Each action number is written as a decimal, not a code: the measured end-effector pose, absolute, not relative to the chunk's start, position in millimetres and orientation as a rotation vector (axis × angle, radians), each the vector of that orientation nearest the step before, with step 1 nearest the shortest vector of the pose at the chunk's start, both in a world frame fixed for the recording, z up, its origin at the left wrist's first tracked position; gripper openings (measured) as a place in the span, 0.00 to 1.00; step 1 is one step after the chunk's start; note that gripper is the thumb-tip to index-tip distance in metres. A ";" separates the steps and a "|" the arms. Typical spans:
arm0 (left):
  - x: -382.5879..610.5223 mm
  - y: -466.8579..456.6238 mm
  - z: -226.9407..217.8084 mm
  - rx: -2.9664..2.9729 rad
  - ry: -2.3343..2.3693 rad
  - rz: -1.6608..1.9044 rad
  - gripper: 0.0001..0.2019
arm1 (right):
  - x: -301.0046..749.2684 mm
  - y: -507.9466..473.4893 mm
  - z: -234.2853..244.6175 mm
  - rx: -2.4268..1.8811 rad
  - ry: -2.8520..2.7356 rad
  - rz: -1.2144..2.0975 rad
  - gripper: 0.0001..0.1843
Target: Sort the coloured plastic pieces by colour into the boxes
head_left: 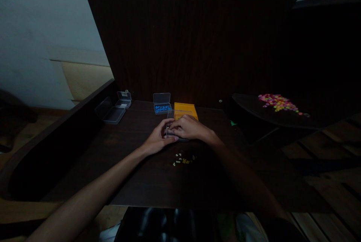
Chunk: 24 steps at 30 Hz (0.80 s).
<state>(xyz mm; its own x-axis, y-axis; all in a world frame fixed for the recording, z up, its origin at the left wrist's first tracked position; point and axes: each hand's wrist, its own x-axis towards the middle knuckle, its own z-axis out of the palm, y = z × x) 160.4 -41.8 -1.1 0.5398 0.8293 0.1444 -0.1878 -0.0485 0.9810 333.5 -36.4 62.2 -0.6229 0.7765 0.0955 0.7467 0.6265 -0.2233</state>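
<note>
My left hand [158,137] is wrapped round the left side of a clear plastic box [169,132] on the dark table, its thumb along the near edge. Over the box, my right hand [188,127] bends its fingers down into it, closed together; the fingertips are partly hidden, and I cannot make out what they hold. The clear lid [170,114] stands up behind the hands. Closer to me lie several small pale and yellow pieces [184,161], loose on the tabletop. Just beyond my right hand is a yellow box [184,107] with its lid raised.
An open clear case of blue pieces [163,109] stands at the back. Two more open clear cases [114,116] [124,102] are at the left. A pile of pink, red and yellow pieces [279,102] lies on a raised dark surface at the right. A dark side panel [64,131] borders the table's left.
</note>
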 end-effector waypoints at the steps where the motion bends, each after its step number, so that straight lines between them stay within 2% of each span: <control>1: 160.2 -41.6 -1.2 1.375 0.609 0.909 0.32 | 333.8 -37.0 63.3 -1.263 -2.672 0.238 0.13; 7: 159.0 -39.7 -0.9 1.365 0.635 0.926 0.32 | 341.7 -41.3 78.3 -1.252 -2.561 0.299 0.15; 14: 156.2 -31.6 -5.2 1.365 0.657 0.973 0.33 | 347.8 -60.1 94.6 -1.158 -2.622 0.492 0.09; 19: 155.2 -27.7 -6.7 1.347 0.700 1.023 0.33 | 348.1 -72.0 73.8 -1.152 -2.851 0.629 0.10; 24: 155.5 -28.0 -3.6 1.357 0.724 1.025 0.32 | 353.9 -76.3 41.2 -1.147 -2.826 0.722 0.15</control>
<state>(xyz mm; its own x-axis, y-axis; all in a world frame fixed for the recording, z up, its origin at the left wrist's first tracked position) 155.5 -28.0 -3.6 0.4131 0.8995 0.1421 -0.1668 -0.0786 0.9828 353.9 -76.3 41.2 -0.7321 0.6616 -0.1622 0.6583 0.6261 -0.4179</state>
